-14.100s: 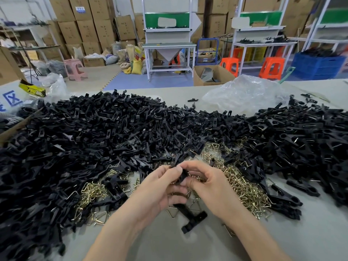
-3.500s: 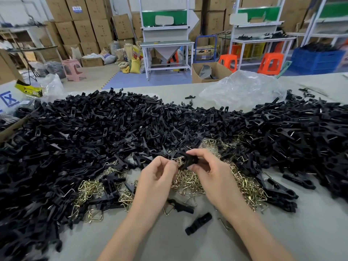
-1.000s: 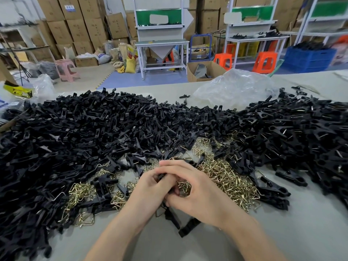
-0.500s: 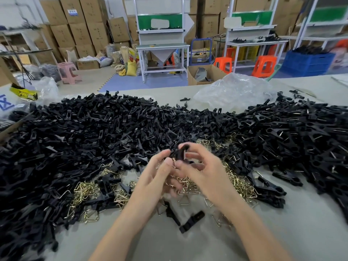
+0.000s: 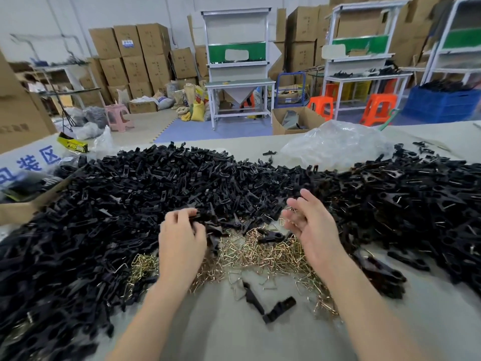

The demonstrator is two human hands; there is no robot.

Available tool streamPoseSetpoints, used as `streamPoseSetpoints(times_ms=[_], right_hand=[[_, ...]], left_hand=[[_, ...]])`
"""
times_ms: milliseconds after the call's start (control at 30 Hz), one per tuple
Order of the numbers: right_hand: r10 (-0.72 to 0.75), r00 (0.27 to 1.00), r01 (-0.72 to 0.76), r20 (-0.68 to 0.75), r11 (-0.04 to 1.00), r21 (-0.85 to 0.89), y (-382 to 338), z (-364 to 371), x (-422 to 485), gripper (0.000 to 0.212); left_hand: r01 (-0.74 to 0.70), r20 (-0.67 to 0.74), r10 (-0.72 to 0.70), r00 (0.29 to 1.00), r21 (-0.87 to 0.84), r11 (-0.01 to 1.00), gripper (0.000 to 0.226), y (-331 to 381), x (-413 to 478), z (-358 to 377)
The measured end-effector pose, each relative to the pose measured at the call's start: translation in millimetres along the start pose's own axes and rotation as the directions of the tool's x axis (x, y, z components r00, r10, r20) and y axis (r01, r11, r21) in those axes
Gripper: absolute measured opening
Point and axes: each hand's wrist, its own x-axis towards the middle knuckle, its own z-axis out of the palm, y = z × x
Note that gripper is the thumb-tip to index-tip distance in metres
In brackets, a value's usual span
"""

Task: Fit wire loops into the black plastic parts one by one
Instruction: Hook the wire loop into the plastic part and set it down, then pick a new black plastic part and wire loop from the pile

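Two hands over one bench. Left hand (image 5: 182,239): fingers curled down at the near edge of the large heap of black plastic parts (image 5: 135,199), pinching what looks like one black piece; its exact shape is lost against the heap. Right hand (image 5: 311,227): spread wide, palm turned inward, fingers apart, holding nothing, raised above the wire loops (image 5: 263,252).

Stock. Wire loops: a brass-coloured scatter on the table (image 5: 234,337) between the two hands and spreading nearer. Black parts: one heap filling the left and far centre, a second heap (image 5: 406,204) to the right. Two loose black pieces (image 5: 268,306) lie near, in front of the loops, one touching a stray loop.

Step judged in hand: fetching the next pair, a part in the left, a loop due for the empty right.

Handling notes. Take a single loop by its closed bend; the loops lie tangled and will likely lift in clusters, so shake off any that cling. Turn the part until its slot faces the right hand before offering the wire. Press both legs in evenly, or the loop may seat crooked.

Not legible. Left fingertips and their hold are blurred by motion. Which heap holds finished parts cannot be told for certain, though glints of wire show in the right one. The slot of any single part is too small to see. A clear plastic bag (image 5: 335,144) sits far right; contents unreadable.
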Motion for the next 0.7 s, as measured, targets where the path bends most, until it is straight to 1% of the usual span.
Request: streamPoseSetpoints(times_ms=[67,133,167,233,333,400,433,467,500,600,700], right_hand=[[-0.017,1.0,0.018,0.008,0.999,-0.027,11.2,-5.4,-1.8,0.027],[-0.042,0.999,0.044,0.033,0.997,-0.067,17.1,-9.2,-1.3,0.028],[-0.051,0.998,0.055,0.047,0.994,-0.097,18.8,-9.9,-0.9,0.028],[-0.053,0.996,0.061,0.069,0.991,-0.119,21.1,-11.3,0.6,0.028],[-0.044,0.996,0.052,0.082,0.993,-0.106,21.3,-12.4,4.5,0.028],[-0.033,0.996,0.04,0.084,0.996,-0.082,21.8,-13.3,8.2,0.027],[-0.029,0.996,0.034,0.083,0.997,-0.065,22.4,-13.3,9.9,0.026],[-0.025,0.996,0.029,0.083,0.998,-0.053,23.1,-13.5,11.5,0.026],[-0.022,0.996,0.026,0.084,0.999,-0.047,23.4,-13.8,13.1,0.025],[-0.02,0.996,0.024,0.084,0.999,-0.044,24.0,-15.7,16.7,0.025],[-0.02,0.996,0.024,0.088,0.999,-0.045,24.9,-16.1,18.5,0.025]], left_hand=[[0.016,0.035,-0.024,0.999,0.212,0.977,0.036,-14.8,26.9,-9.6],[0.061,0.113,-0.118,0.987,0.412,0.909,0.047,-28.0,57.3,-17.5],[0.081,0.15,-0.173,0.973,0.477,0.875,0.053,-33.0,72.5,-20.1],[0.126,0.189,-0.261,0.947,0.527,0.84,0.062,-41.9,102.3,-23.0],[0.225,0.171,-0.382,0.908,0.57,0.79,0.075,-59.8,139.5,-25.9],[0.319,0.183,-0.485,0.855,0.553,0.77,0.087,-74.3,157.3,-27.9],[0.343,0.204,-0.517,0.832,0.543,0.766,0.092,-80.4,164.5,-27.5],[0.336,0.225,-0.523,0.822,0.55,0.764,0.095,-84.4,170.1,-25.7],[0.302,0.242,-0.507,0.827,0.569,0.765,0.096,-85.2,173.7,-21.9],[0.139,0.28,-0.388,0.878,0.627,0.766,0.088,-75.0,172.2,-3.6],[0.055,0.297,-0.312,0.903,0.639,0.768,0.084,-67.4,163.3,6.9]])
